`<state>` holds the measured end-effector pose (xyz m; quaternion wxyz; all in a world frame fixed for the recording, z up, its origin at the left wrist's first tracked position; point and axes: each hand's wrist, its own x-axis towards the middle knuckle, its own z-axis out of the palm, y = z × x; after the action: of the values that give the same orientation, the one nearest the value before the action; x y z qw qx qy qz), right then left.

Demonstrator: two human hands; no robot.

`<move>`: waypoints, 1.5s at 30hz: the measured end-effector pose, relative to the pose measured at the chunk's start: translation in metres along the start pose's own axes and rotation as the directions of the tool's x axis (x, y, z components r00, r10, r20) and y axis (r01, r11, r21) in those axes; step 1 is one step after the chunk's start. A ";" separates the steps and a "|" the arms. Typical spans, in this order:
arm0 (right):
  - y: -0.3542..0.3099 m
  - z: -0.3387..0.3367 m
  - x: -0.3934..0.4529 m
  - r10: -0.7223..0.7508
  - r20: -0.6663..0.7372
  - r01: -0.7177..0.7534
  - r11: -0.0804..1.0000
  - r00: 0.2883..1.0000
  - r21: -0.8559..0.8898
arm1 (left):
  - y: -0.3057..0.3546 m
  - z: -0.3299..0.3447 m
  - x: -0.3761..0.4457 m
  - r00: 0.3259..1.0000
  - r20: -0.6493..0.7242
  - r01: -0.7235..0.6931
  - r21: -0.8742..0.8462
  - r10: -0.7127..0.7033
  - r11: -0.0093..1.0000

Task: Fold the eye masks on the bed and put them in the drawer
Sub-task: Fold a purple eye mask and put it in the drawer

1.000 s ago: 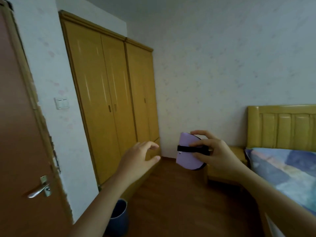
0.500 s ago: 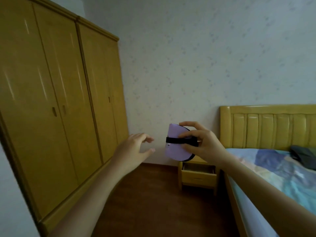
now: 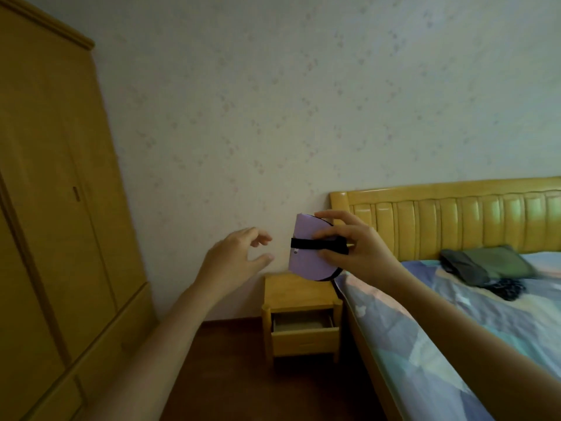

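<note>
**Folded mask up in the right hand, drawer open below**

The right hand pinches a folded purple eye mask between thumb and fingers, black strap wrapped across it, held up in the air. The left hand hovers just beside it, fingers loosely spread and curled, holding nothing, not touching the mask. Below the hands sits a wooden nightstand, its drawer pulled open. To the right of the right hand stretches the bed, and on it, well apart from the hands, lie a dark folded cloth and a small dark bundle, too blurred to identify.
</note>
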<state>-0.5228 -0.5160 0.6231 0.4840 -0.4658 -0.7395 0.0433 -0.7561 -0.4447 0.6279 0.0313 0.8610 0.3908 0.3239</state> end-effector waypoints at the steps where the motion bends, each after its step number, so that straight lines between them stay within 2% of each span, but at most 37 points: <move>1: 0.010 -0.002 0.007 0.010 -0.015 -0.010 1.000 1.000 -0.004 | -0.004 0.006 0.013 1.000 0.004 -0.008 -0.018 0.008 1.000; 7: 0.096 -0.008 0.053 0.076 -0.050 -0.080 0.994 0.996 -0.081 | -0.035 0.068 0.098 0.998 0.042 -0.053 -0.061 0.055 0.997; 12: 0.197 -0.004 0.098 0.110 -0.029 -0.112 0.989 0.994 -0.094 | -0.074 0.139 0.175 0.998 0.052 -0.017 -0.106 0.023 0.994; 20: 0.349 0.029 0.177 0.146 0.123 -0.144 0.989 0.982 -0.030 | -0.141 0.257 0.276 0.982 0.138 0.152 -0.182 -0.128 0.972; 25: 0.434 0.067 0.213 0.186 0.216 -0.191 0.982 0.958 0.003 | -0.196 0.317 0.317 0.951 0.227 0.272 -0.292 -0.210 0.917; 29: 0.505 0.115 0.231 0.235 0.311 -0.259 0.965 0.921 0.036 | -0.250 0.382 0.344 0.883 0.400 0.415 -0.417 -0.247 0.808; 32: 0.562 0.158 0.246 0.298 0.357 -0.320 0.947 0.885 0.004 | -0.291 0.430 0.370 0.810 0.519 0.551 -0.508 -0.275 0.662; 36: 0.629 0.206 0.265 0.410 0.434 -0.453 0.891 0.802 -0.006 | -0.336 0.488 0.407 0.727 0.633 0.673 -0.580 -0.266 0.458; 38: 0.656 0.224 0.271 0.454 0.445 -0.514 0.858 0.772 0.016 | -0.360 0.519 0.420 0.694 0.666 0.710 -0.571 -0.274 0.412; 42: 0.716 0.260 0.267 0.569 0.496 -0.691 0.717 0.656 0.092 | -0.402 0.589 0.432 0.588 0.775 0.793 -0.496 -0.230 0.354; 45: 0.758 0.293 0.245 0.694 0.441 -0.814 0.554 0.568 0.177 | -0.437 0.649 0.416 0.511 0.834 0.845 -0.443 -0.210 0.299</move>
<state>-0.2776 0.2027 0.2436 0.3657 -0.6294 -0.5088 0.4596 -0.4619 0.2759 0.2037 0.6761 0.5838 0.4338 0.1177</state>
